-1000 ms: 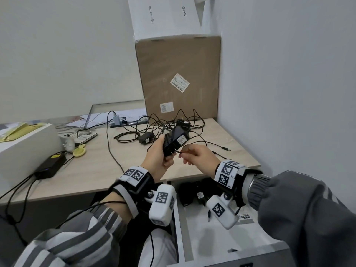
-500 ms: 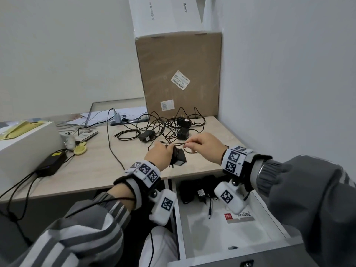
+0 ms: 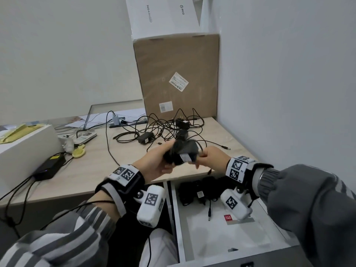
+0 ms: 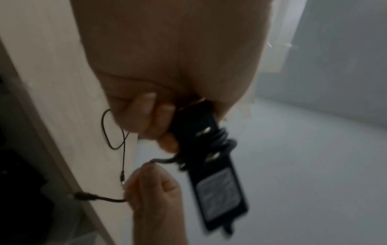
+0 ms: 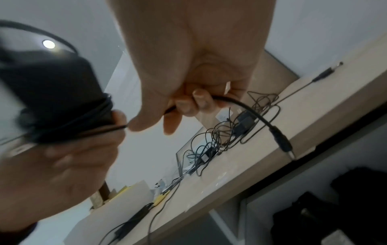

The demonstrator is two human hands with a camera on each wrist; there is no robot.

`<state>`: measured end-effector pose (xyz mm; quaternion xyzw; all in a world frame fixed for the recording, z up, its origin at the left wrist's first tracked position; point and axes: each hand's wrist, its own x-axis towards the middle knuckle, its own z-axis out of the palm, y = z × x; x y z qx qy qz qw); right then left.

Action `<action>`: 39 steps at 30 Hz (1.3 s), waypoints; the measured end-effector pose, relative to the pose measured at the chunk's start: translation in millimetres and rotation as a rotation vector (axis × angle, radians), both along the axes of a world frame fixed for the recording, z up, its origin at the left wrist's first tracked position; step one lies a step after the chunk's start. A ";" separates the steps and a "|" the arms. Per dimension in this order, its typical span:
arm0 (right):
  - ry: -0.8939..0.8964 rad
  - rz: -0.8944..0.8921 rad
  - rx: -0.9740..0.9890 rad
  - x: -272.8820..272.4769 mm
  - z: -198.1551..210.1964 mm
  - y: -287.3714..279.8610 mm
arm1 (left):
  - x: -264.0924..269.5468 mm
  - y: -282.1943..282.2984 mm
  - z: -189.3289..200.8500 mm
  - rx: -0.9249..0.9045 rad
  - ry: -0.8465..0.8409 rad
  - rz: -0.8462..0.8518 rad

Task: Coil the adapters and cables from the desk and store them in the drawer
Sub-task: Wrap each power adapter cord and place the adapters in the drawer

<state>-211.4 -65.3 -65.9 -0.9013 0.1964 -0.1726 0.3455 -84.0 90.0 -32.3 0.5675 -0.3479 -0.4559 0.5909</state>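
Observation:
My left hand point(image 3: 156, 160) grips a black power adapter point(image 3: 183, 154) above the desk's front edge, with its thin cable wound round the body point(image 4: 220, 140). My right hand point(image 3: 210, 158) pinches the loose end of that cable point(image 5: 240, 103), and the barrel plug point(image 5: 282, 142) hangs free below it. A tangle of black adapters and cables point(image 3: 165, 130) lies on the desk in front of the cardboard box. Below my hands the white drawer point(image 3: 250, 245) stands open, with several coiled black adapters point(image 3: 198, 191) at its back.
A tall cardboard box point(image 3: 179, 74) stands at the back of the desk against the right wall, with a white box on top. A black power brick point(image 3: 49, 167) and a white box point(image 3: 25, 151) sit at the left. An open laptop point(image 3: 107, 114) is behind the tangle.
The adapter was lowered towards the desk edge, then raised and turned between both hands. The cable has been wound further round it, and the free end is shorter.

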 end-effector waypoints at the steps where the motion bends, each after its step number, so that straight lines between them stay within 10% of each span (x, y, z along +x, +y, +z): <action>1: 0.026 -0.010 -0.036 -0.5 2.3 -4.1 | -2.5 0.6 -2.5 0.092 -0.171 -0.054; 4: 0.065 -0.038 -0.099 -2.1 14.1 -11.9 | -3.4 -4.7 -9.5 0.419 -0.794 -0.221; 7: 0.027 -0.044 -0.127 -2.0 24.6 -11.3 | -1.1 -16.9 -22.2 0.632 -1.194 -0.031; 13: -0.088 0.064 0.059 12.7 11.2 28.1 | 17.6 -44.9 -34.3 0.235 -0.525 0.591; 16: -0.183 0.092 0.279 10.2 3.2 30.4 | 18.3 -46.0 -35.2 -0.050 -0.031 0.519; 21: -0.191 0.029 0.447 -3.6 -0.5 22.7 | 5.3 -32.8 -25.6 -0.208 0.241 0.340; 31: 0.125 0.215 0.061 -31.3 -10.6 -3.9 | -13.4 -17.4 -41.0 0.180 -0.078 -0.245; 39: 0.150 0.324 0.878 -44.5 -23.7 2.9 | -13.0 -15.1 -34.8 0.325 -0.402 -0.308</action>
